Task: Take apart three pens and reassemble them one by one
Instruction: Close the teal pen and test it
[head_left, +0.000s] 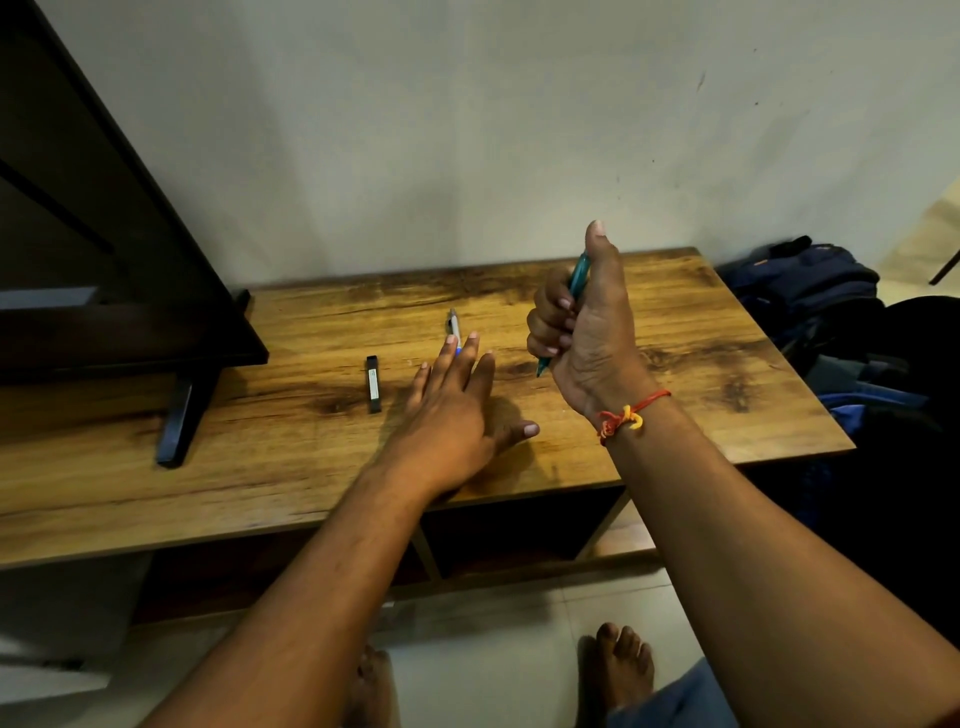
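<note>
On the wooden table (675, 332), a dark screen (104, 234) stands at the left and a small black stick (373, 384) lies nearby. The left hand (457, 410) is spread flat, fingers straight, with its fingertips at the near end of a white pen (454, 327) lying on the tabletop. The right hand (587, 332), raised above the table, has its fingers curled round a teal pen (577, 278), thumb pointing up. Dark bags (810, 291) are heaped beyond the table's right edge.
</note>
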